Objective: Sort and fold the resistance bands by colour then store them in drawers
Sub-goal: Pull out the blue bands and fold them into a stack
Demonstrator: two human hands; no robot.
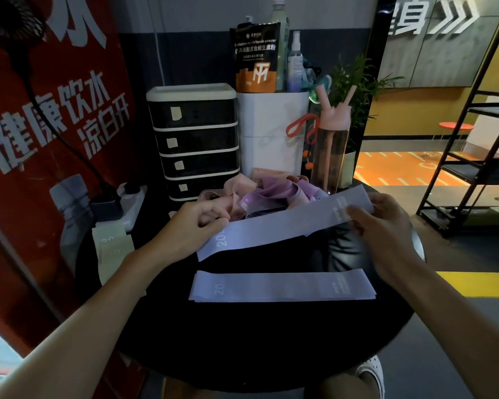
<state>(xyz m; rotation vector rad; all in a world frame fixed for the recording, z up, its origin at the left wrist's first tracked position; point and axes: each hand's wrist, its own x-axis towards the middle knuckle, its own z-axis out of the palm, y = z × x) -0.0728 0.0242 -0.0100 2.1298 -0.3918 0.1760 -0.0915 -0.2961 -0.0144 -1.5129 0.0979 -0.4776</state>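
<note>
A flat lavender band is laid across the round black worktop, nearest the viewer. Just beyond it, a second lavender band is held slanted above the worktop. Its left end is pinched by the curled fingers of the left hand, and its right end by the thumb and fingers of the right hand. A tangled pile of pink and purple bands is seen behind, before the closed drawer unit.

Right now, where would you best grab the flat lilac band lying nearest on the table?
The band lies flat and long across the table, so only its edges offer a grip. Probably pinch its short ends, one from the left, one from the right.
</note>
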